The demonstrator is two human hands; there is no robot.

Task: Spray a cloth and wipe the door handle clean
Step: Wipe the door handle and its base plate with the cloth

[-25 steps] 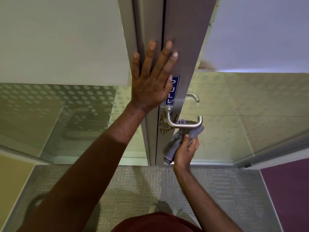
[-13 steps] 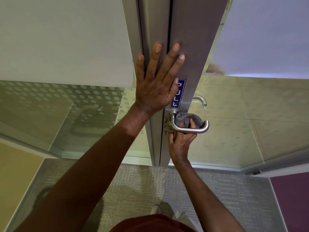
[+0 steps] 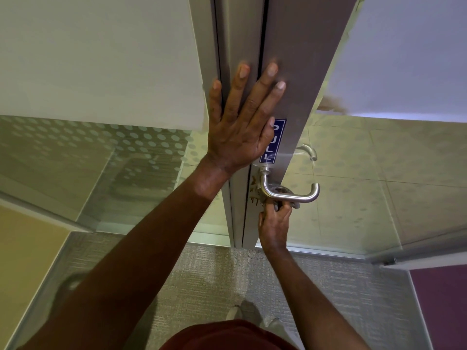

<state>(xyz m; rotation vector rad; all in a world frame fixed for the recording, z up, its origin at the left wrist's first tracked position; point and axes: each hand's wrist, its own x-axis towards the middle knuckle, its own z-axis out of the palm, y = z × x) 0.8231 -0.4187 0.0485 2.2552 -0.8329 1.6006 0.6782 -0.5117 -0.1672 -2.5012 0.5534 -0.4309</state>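
Maroon cloth of the person's shirt (image 3: 227, 335) fills the bottom edge, with grey carpet (image 3: 207, 286) below the two bare forearms. Further up, the right hand (image 3: 274, 224) has its grip curled closed around a bunched grey cloth (image 3: 283, 192), pressed up against the underside of the metal door handle (image 3: 290, 195), near the handle's bend by the door. Only a little of the cloth shows, between the fingers and the lever. Brown smears (image 3: 254, 192) mark the door edge just beside the handle's base. Above it, the left hand (image 3: 242, 130) lies flat and spread open on the grey door stile (image 3: 303, 59), holding nothing, its thumb partly covering a blue PULL sign (image 3: 274, 145). Beyond the stile, a second handle (image 3: 307, 151) shows through the glass.
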